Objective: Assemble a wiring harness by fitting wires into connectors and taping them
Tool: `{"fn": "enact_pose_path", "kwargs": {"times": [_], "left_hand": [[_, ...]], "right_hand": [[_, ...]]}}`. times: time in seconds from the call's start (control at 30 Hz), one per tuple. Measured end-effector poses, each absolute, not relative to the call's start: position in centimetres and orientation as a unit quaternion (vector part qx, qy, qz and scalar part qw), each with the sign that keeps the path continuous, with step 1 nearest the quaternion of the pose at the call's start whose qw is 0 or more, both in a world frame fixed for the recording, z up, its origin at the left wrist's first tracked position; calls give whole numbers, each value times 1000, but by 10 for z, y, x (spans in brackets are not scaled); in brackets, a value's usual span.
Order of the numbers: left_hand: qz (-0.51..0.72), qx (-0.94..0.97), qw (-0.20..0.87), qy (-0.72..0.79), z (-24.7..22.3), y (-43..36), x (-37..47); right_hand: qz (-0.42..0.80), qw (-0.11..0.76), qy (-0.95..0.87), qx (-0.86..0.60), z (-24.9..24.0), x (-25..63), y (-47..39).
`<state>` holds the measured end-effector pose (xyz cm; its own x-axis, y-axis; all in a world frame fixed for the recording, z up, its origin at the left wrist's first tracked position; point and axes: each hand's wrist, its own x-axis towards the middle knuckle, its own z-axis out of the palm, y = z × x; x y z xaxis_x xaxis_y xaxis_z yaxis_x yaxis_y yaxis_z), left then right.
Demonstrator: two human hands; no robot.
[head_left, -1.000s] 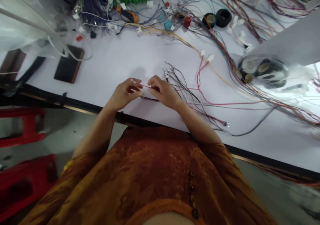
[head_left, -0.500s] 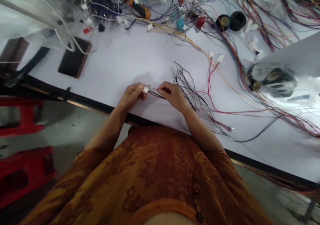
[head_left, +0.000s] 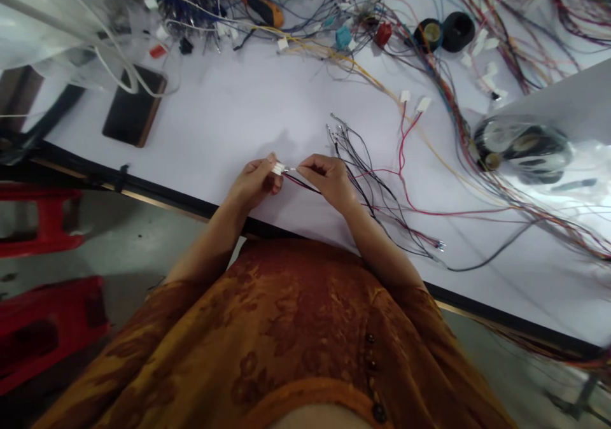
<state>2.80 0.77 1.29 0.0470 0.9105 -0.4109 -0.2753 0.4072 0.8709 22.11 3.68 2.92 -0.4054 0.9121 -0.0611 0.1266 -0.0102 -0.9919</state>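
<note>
Near the table's front edge, my left hand point(head_left: 254, 182) is closed on a white connector housing point(head_left: 279, 168) and holds it between thumb and fingers. My right hand point(head_left: 329, 179) pinches a thin wire point(head_left: 292, 169) whose tip lies at the housing's right side; whether the tip is inside, I cannot tell. Dark and red wires point(head_left: 305, 185) run from the housing under my right hand. Just beyond that hand, a loose bunch of black wires point(head_left: 365, 161) with metal terminals lies on the table.
A red wire pair with white connectors point(head_left: 422, 104) lies to the right, near a thick wire harness point(head_left: 451, 98). Further back are an orange-black screwdriver point(head_left: 262, 7), a blue connector point(head_left: 342, 37) and black tape rolls point(head_left: 457, 32). A dark phone-like slab point(head_left: 134, 105) lies left.
The white housing has turned slightly in my left hand. My right hand has shifted a little left, and the wire tip now lies against the housing's side.
</note>
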Motion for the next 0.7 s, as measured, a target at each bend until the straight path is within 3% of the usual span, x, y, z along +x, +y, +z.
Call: {"fn": "enact_pose_path", "kwargs": {"times": [0.27, 0.5, 0.7], "left_hand": [[441, 362, 622, 537, 15, 1, 31], [432, 412, 557, 578, 16, -11, 26], [353, 466, 541, 604, 15, -14, 26]], "right_hand": [[427, 338, -721, -428, 24, 209, 23], [439, 317, -738, -403, 15, 204, 20], [398, 253, -774, -422, 15, 206, 7]]}}
